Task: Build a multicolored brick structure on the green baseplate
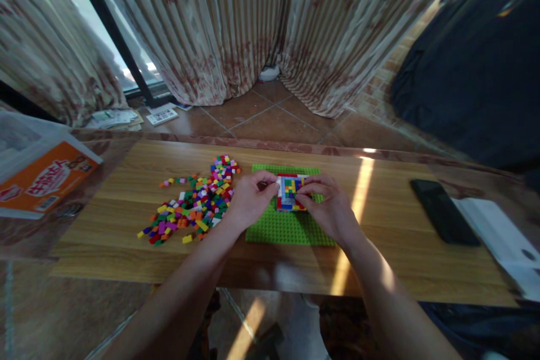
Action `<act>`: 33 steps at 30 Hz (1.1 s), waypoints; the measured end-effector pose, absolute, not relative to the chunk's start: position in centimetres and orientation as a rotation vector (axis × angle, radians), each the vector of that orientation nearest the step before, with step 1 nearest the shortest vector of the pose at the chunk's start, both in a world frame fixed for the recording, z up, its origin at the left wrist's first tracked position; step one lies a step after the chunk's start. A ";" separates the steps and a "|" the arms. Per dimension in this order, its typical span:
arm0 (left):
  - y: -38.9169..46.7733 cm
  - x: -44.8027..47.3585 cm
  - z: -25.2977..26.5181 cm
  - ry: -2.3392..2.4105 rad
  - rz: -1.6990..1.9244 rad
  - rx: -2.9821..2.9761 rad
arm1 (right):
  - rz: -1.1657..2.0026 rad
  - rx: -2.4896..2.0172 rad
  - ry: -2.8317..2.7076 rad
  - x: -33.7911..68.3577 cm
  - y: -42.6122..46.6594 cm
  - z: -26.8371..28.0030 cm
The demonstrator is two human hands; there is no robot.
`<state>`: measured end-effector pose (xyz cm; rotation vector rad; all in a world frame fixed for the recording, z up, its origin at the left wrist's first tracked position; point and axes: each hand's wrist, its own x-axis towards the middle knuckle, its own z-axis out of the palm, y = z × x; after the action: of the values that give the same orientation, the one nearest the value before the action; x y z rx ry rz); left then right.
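A green studded baseplate (270, 230) lies on the wooden table. On it sits a small rectangular build of toy bricks (291, 191), red, white, blue, yellow and green, with a grey area at its left. My left hand (250, 198) is at the build's left edge, thumb and forefinger pinched by a whitish spot; whether a brick is between them is too small to tell. From the right, my right hand (329, 205) has its fingertips closed together over the build's right side. Those fingers hide part of the build and whatever they hold.
Loose coloured bricks (202, 202) are heaped left of the baseplate, close to my left forearm. A dark phone (442, 211) and a white box-like object (502, 236) lie at the table's right end. A plastic tub with an orange label (50, 177) stands at the left.
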<state>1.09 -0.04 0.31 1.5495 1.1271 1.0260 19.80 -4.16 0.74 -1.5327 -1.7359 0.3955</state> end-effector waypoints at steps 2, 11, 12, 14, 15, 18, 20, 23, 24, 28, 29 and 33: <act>-0.1 1.1 0.2 1.131 1.021 1.559 | 0.391 -1.526 -1.741 19.8 -4.1 0.7; -0.1 1.3 -0.2 1.161 0.992 1.582 | 0.372 -1.507 -1.753 19.7 -4.1 0.6; -0.1 1.3 -0.2 1.162 0.993 1.584 | 0.370 -1.510 -1.741 19.7 -4.1 0.6; -0.1 1.3 0.0 1.164 0.994 1.597 | 0.369 -1.516 -1.717 19.5 -4.1 0.5; -0.1 1.3 0.0 1.166 0.994 1.606 | 0.372 -1.516 -1.709 19.4 -4.1 0.5; -0.1 1.3 0.1 1.174 0.998 1.628 | 0.391 -1.500 -1.702 19.2 -4.1 0.5; -0.2 1.3 0.0 1.180 1.006 1.630 | 0.400 -1.494 -1.702 19.2 -4.1 0.6; -0.2 1.4 -0.3 1.177 1.018 1.617 | 0.402 -1.504 -1.704 19.2 -4.1 0.7; -0.2 1.4 -0.3 1.171 1.020 1.610 | 0.401 -1.503 -1.706 19.2 -4.1 0.7; -0.2 1.5 -0.3 1.160 1.030 1.587 | 0.401 -1.485 -1.728 19.2 -4.2 0.6; -0.2 1.6 -0.3 1.164 1.030 1.588 | 0.403 -1.486 -1.733 19.2 -4.2 0.6; -0.3 1.5 0.0 1.186 1.023 1.574 | 0.413 -1.495 -1.726 19.3 -4.3 0.5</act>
<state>1.48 -0.29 -0.02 1.5739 1.1865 1.0230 19.32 -4.25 0.47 -1.4948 -1.7256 0.4127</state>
